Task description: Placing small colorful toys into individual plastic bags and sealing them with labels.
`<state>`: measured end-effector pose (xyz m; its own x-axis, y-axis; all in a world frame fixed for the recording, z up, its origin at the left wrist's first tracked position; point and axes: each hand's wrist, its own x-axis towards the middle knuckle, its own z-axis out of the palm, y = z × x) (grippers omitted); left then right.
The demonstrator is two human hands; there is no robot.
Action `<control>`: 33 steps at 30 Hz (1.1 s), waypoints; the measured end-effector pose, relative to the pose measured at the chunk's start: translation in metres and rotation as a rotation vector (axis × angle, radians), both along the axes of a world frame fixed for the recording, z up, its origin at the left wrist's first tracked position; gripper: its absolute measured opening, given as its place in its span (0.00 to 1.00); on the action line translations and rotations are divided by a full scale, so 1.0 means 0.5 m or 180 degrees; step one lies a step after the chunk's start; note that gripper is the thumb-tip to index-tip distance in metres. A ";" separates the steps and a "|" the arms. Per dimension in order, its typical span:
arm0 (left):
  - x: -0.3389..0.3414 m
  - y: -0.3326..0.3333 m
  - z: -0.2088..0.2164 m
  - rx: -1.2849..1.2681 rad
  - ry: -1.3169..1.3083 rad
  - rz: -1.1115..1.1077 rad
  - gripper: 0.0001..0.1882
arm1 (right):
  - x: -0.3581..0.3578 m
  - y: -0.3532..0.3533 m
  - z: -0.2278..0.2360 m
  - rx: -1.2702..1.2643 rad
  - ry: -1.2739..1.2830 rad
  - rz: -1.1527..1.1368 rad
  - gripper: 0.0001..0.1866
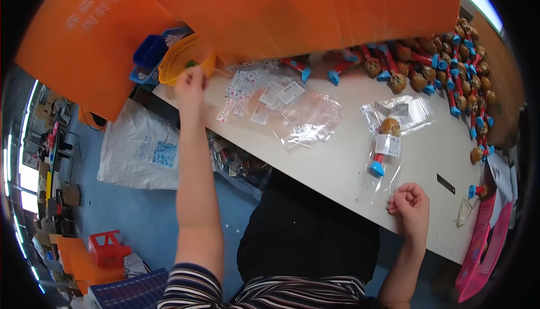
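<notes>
My left hand (191,84) reaches to the near rim of a yellow basket (179,55) at the back left. Its fingers are pinched together, and what they hold, if anything, is hidden. Something green (191,63) shows in the basket beyond the fingertips. My right hand (412,203) rests at the table's front edge with fingers curled, beside the lower end of a clear plastic bag (384,181). I cannot tell whether they pinch its edge. In that bag lies a toy with a brown round head (390,127), red shaft and blue foot; a white label (388,145) crosses it.
Clear bags (315,119) and printed label sheets (239,92) lie mid-table. Many similar toys (398,82) crowd the back and right. A pink basket (482,258) stands at the right edge, blue bins (149,52) at the back left. An orange board (315,16) overhangs the back.
</notes>
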<state>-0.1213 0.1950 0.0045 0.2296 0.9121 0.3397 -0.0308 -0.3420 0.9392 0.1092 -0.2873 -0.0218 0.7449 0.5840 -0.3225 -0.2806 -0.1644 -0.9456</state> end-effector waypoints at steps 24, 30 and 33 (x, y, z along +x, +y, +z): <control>0.204 -0.527 -0.039 0.2391 0.1576 -0.3032 0.25 | 0.023 -0.011 0.034 -0.0434 -0.4588 0.0930 0.14; 0.190 -0.563 -0.037 0.1821 0.1456 -0.3259 0.36 | 0.049 0.012 0.040 0.0022 -0.4842 0.1495 0.14; 0.191 -0.583 -0.049 0.1723 0.1386 -0.3177 0.41 | 0.052 0.009 0.024 0.0290 -0.4318 0.1175 0.13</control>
<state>-0.0257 -0.0963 -0.0202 0.9394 0.0335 0.3413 -0.2220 -0.6991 0.6797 0.1353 -0.2829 -0.0097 0.2431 0.7909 0.5615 0.8900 0.0483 -0.4533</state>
